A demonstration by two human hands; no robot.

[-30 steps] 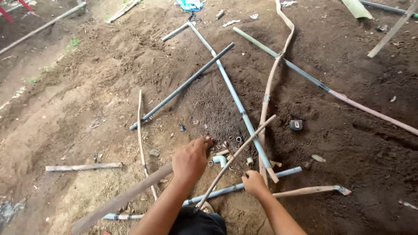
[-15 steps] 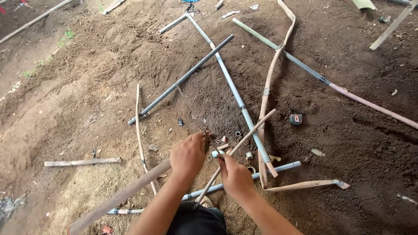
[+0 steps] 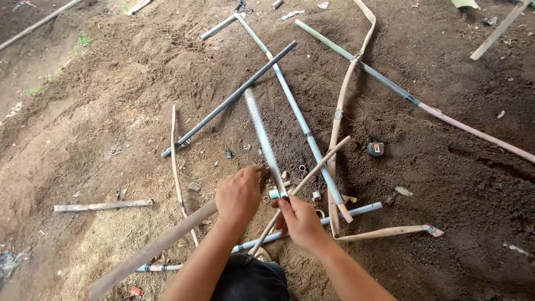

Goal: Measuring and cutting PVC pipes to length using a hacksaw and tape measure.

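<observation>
Gripping a pale pipe over bare soil.
Left hand (image 3: 239, 195) and right hand (image 3: 300, 222) both closed around the short grey pipe (image 3: 263, 138), lower centre; tape measure (image 3: 375, 149) right of centre.

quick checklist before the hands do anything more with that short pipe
1. Left hand at the pipe's near end: ok, fingers touch it.
2. Right hand under the fitting end: ok, in contact.
3. Short grey pipe lifted clear of the soil: cannot tell, it is blurred.
4. Small loose fittings within reach on the ground: ok.
5. Bamboo stick crossing close beside the pipe: not ok, crowds the spot.
6. Tape measure out of the way: ok.
</observation>
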